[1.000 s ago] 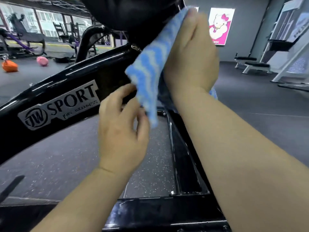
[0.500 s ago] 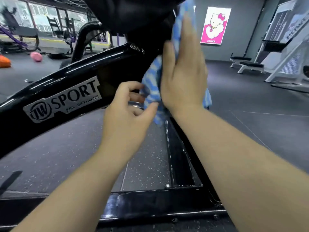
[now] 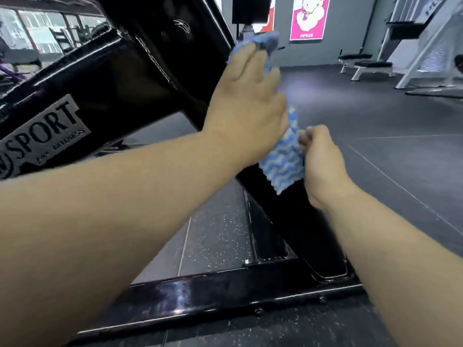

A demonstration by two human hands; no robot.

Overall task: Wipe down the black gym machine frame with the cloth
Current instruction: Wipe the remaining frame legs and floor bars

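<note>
Nearest you, at 6 o'clock, the base bar point(image 3: 200, 294) of the black frame point(image 3: 112, 78) shines with glare, but that does not tell me whether it has been wiped. From it the sloping post point(image 3: 300, 229) climbs toward 12 o'clock, and that is where you are working.

Just right of centre, at about 3 o'clock, your right hand point(image 3: 323, 169) pinches the lower end of the blue-and-white cloth point(image 3: 283, 166), thumb and fingertips closed on its edge, holding it taut against the post. The cloth runs up the post under your left hand point(image 3: 248, 106), which lies a little above centre toward 12 o'clock. Its fingers are laid nearly straight over the cloth, pressing it to the metal rather than gripping it. The cloth's top end bunches out past those fingertips.

I judge the task to be midway. The cloth covers only the upper stretch of the post, with the lower post and base bar probably still to do. The long beam at 9 o'clock carrying the SPORT badge point(image 3: 42, 136) has no cloth on it now.

Farther off, benches point(image 3: 370, 65) stand at 2 o'clock and a pink poster point(image 3: 309, 18) hangs at 1 o'clock.
</note>
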